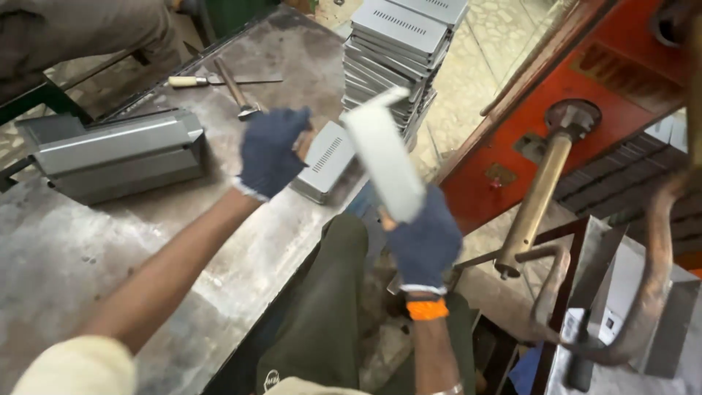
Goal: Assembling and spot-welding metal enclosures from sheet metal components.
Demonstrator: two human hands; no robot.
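The right hand (424, 238), gloved, is clamped around the lower end of a blurred pale metal cover (384, 150), which tilts up just in front of the stack of grey vented covers (398, 51). The left hand (270, 150) closes, apparently, on a single vented cover (325, 161) lying on the steel table (88, 249) beside that stack's foot.

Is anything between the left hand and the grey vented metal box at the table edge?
Nothing visible: the gloved left hand already rests against the grey vented metal box. The right hand holds a blurred pale panel beside it.
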